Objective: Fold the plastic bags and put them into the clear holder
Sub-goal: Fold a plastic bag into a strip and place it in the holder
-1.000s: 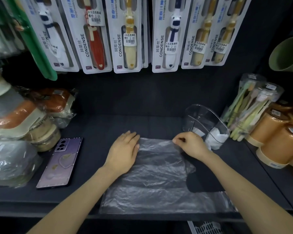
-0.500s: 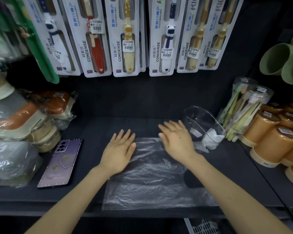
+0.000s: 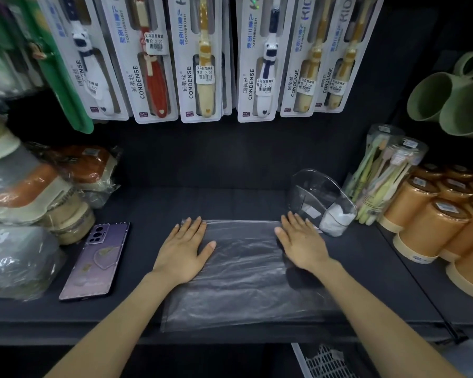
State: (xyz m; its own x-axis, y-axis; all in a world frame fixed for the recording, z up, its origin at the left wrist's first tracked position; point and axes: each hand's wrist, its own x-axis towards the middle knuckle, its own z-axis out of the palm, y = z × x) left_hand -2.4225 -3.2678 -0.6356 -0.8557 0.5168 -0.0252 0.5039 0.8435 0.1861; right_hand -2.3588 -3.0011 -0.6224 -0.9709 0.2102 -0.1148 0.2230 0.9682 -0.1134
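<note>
A clear plastic bag [image 3: 243, 274] lies flat on the dark shelf [image 3: 148, 208], reaching the front edge. My left hand [image 3: 185, 248] presses flat on the bag's left side, fingers straight. On the bag's right edge my right hand [image 3: 301, 241] lies flat too, fingers spread. Just beyond the right hand stands the clear holder [image 3: 318, 199], with folded white plastic [image 3: 336, 218] in its right compartment.
A purple phone [image 3: 96, 260] lies left of the bag. Wrapped goods [image 3: 25, 192] crowd the left side. Orange cups [image 3: 434, 222] and toothbrush tubes [image 3: 380, 173] stand to the right. Packaged toothbrushes [image 3: 200, 58] hang above, and green mugs [image 3: 448, 96] at upper right.
My right hand let go of the bag's top right corner, opened, swept across the bag and now lies flat at its right edge. The left hand stayed pressing the left side.
</note>
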